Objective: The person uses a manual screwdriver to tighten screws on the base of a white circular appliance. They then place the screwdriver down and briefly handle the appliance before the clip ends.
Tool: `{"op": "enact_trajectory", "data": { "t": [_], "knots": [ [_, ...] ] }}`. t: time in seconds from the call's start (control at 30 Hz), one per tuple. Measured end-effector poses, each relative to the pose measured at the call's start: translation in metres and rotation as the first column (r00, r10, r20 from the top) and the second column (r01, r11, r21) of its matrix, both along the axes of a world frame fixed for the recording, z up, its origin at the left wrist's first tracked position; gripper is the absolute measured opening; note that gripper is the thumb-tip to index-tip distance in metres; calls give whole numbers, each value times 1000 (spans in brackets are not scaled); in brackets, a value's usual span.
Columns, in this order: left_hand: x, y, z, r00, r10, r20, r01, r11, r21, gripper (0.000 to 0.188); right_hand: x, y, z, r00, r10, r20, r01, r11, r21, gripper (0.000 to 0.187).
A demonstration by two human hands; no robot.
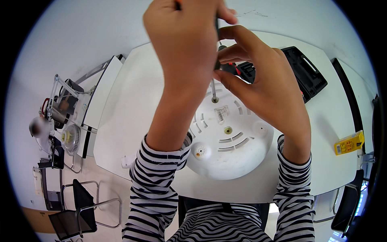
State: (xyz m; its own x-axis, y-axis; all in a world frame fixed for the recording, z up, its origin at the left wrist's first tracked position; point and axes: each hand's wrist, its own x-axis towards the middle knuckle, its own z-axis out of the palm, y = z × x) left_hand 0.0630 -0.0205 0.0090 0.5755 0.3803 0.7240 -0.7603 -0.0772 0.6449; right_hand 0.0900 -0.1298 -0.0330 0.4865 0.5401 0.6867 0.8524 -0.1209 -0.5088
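A white round plastic appliance base [242,161] with curved vent slots and round screw holes lies on the white table in front of me. A screwdriver [214,90] stands nearly upright, its metal shaft tip in a hole at the base's far side. High on the screwdriver, my left hand [181,44] is closed round the handle, slightly blurred. My right hand [264,72] curls its thumb and fingers about the dark lower part of the tool. Part of the handle is hidden behind the hands.
An opened black tool case [304,72] lies at the far right of the table [125,105]. A yellow box [349,143] is near its right edge. To the left are a caged fan [71,139] and black chairs [82,205].
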Motion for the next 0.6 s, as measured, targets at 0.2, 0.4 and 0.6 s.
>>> {"op": "enact_trajectory", "data": {
  "t": [0.2, 0.4, 0.6],
  "knots": [
    [-10, 2, 1, 947, 320, -18, -321, 943, -92, 37, -9, 11, 1, 992, 96, 86, -112, 971, 210, 39],
    [-16, 0, -21, 977, 205, 58, -212, 961, 175, 16, -38, 16, 32, 682, 574, -453, -195, 740, 644, 42],
    [-15, 7, -42, 993, -4, 117, -41, 923, 383, 31, 3, 35, 10, 696, 556, -454, -32, 656, 754, 37]
  ]
}}
